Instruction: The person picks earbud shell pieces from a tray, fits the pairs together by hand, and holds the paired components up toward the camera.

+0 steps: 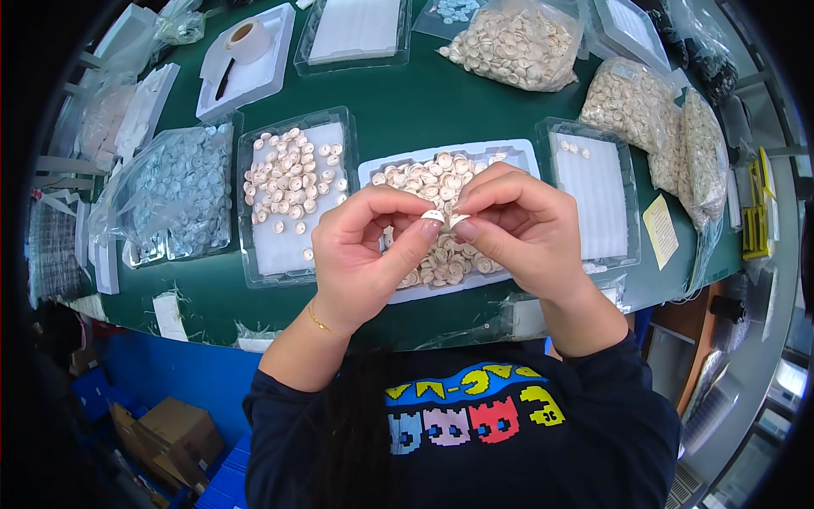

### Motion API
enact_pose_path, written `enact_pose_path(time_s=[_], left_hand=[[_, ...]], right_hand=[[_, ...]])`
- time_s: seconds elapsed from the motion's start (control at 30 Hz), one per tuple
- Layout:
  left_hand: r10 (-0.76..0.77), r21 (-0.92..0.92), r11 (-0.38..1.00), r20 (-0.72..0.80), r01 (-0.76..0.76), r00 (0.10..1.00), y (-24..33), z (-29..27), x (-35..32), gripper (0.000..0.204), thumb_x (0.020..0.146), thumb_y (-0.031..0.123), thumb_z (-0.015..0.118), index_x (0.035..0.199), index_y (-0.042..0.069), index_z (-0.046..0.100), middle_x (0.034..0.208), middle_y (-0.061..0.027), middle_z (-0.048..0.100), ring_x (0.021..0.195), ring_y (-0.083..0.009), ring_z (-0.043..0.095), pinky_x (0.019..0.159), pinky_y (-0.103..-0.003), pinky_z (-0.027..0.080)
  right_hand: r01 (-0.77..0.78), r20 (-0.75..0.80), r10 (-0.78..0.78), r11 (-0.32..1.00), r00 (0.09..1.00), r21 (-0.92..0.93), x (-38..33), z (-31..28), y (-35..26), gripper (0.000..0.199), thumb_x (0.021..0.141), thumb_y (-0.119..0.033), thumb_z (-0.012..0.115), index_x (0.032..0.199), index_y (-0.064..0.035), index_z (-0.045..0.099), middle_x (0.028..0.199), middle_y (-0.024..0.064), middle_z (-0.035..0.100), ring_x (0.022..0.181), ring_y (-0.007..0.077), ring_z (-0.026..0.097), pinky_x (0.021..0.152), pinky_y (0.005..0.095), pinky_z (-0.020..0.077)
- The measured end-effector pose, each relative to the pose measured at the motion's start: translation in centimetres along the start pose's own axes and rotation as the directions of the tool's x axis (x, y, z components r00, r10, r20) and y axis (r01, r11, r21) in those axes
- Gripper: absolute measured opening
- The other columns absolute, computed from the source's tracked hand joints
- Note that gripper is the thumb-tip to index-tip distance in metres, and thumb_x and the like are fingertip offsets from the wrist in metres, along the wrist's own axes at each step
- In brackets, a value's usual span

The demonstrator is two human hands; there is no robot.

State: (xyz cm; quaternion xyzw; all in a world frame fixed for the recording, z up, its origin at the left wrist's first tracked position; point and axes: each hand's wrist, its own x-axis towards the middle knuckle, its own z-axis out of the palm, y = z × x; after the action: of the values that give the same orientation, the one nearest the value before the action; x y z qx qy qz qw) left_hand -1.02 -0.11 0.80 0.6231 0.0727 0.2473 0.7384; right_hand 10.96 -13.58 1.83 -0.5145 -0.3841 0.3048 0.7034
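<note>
In front of my chest, my left hand (360, 237) pinches a small cream-white round piece (432, 215) between thumb and forefinger. My right hand (530, 225) pinches a similar piece (459, 220) the same way, and the two pieces are close together. Whether they touch, I cannot tell. Both hands are above a white tray (527, 157) heaped with loose cream round pieces (441, 265), and they hide part of the heap. To the left, a clear plastic tray lined with white foam (284, 253) bears many such pieces. Another foam-lined tray (600, 204), on the right, has three near its far edge.
Bags of cream pieces (513, 47) stand at the back and right (632, 102) of the green table (381, 102). Bluish pieces (182, 187) fill a bagged tray at left. Farther back are a tape roll (248, 41), a black pen (225, 79) and a foam-lined tray (356, 30).
</note>
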Motion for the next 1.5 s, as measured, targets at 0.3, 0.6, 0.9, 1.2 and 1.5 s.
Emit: enact_pose_path(time_s=[0.3, 0.6, 0.9, 1.2, 1.5], left_hand=[[0.216, 0.181, 0.959, 0.036, -0.219, 0.976, -0.38, -0.12, 0.11, 0.014, 0.076, -0.007, 0.064, 0.087, -0.003, 0.056, 0.081, -0.0094, 0.059, 0.07, -0.0097, 0.053, 0.061, -0.02, 0.042], [-0.061, -0.198, 0.978, 0.032, 0.066, 0.998, -0.16, 0.09, 0.03, 0.011, 0.082, 0.0, 0.062, 0.09, -0.002, 0.055, 0.08, -0.0083, 0.062, 0.067, -0.0097, 0.055, 0.059, -0.02, 0.043], [-0.189, -0.503, 0.812, 0.253, 0.296, 0.949, -0.51, -0.2, 0.35, 0.013, 0.09, 0.012, 0.053, 0.097, 0.001, 0.054, 0.081, -0.0093, 0.062, 0.067, -0.0106, 0.055, 0.058, -0.022, 0.044], [-0.218, -0.57, 0.729, 0.332, 0.38, 0.918, -0.74, -0.28, 0.43, 0.013, 0.092, 0.014, 0.05, 0.097, 0.003, 0.053, 0.081, -0.0068, 0.059, 0.066, -0.0099, 0.051, 0.059, -0.022, 0.042], [-0.288, -0.682, 0.524, 0.422, 0.51, 0.86, -0.76, -0.6, 0.7, 0.014, 0.091, 0.015, 0.049, 0.096, 0.003, 0.053, 0.082, -0.0075, 0.06, 0.066, -0.0122, 0.054, 0.062, -0.023, 0.044]], right_hand=[[0.06, -0.01, -0.061, 0.997, 0.998, -0.049, -0.05, 0.17, 0.16, 0.014, 0.077, 0.006, 0.063, 0.091, 0.0025, 0.06, 0.089, 0.0076, 0.057, 0.081, 0.0119, 0.058, 0.072, 0.0232, 0.051], [-0.052, -0.018, 0.057, 0.979, 0.998, 0.196, -0.15, 0.13, 0.33, 0.014, 0.081, 0.005, 0.059, 0.095, 0.0056, 0.055, 0.09, 0.0111, 0.059, 0.081, 0.0149, 0.062, 0.071, 0.0253, 0.0528], [-0.238, 0.089, 0.226, 0.814, 0.97, 0.53, 0.26, 0.06, -0.01, 0.012, 0.084, -0.001, 0.058, 0.095, 0.0028, 0.053, 0.085, 0.0136, 0.062, 0.076, 0.0182, 0.064, 0.066, 0.027, 0.0548], [-0.311, 0.156, 0.275, 0.719, 0.949, 0.621, 0.15, -0.2, 0.33, 0.015, 0.086, -0.002, 0.057, 0.1, 0.0015, 0.054, 0.085, 0.0137, 0.064, 0.072, 0.0167, 0.064, 0.065, 0.0263, 0.0543], [-0.278, 0.109, 0.27, 0.734, 0.957, 0.62, 0.24, -0.6, 0.66, 0.017, 0.085, -0.003, 0.057, 0.101, 0.0021, 0.055, 0.087, 0.012, 0.064, 0.075, 0.0155, 0.064, 0.069, 0.0264, 0.0536]])
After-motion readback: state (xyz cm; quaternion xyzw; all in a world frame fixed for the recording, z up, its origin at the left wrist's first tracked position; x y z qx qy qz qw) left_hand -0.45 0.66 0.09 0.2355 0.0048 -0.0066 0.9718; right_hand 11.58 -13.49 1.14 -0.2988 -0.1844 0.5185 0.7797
